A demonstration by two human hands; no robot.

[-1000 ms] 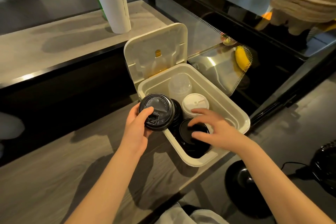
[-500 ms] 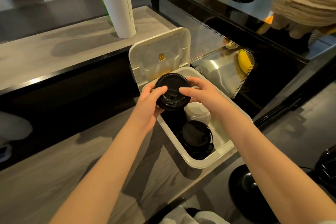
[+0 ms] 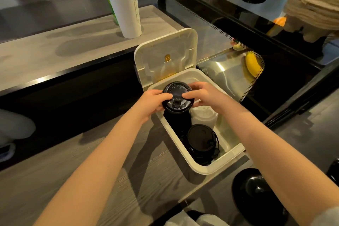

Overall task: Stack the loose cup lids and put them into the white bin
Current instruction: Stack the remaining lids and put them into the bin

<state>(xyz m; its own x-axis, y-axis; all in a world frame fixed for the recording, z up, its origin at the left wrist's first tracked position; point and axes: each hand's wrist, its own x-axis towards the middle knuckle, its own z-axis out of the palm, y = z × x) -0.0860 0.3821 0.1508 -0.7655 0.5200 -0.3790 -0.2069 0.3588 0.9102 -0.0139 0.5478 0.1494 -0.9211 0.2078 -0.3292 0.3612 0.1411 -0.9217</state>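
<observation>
Above the bin [image 3: 201, 170] — left hand [image 3: 152, 103], right hand [image 3: 207, 95] (barely shifted) grip lids [image 3: 177, 98], maybe stacked.

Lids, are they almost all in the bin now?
Nearly. Done: black lids and white lids already sit inside the bin. In hand: the left hand and right hand grip another black lid over the bin's far end. Left: setting it down inside, not yet done.
</observation>
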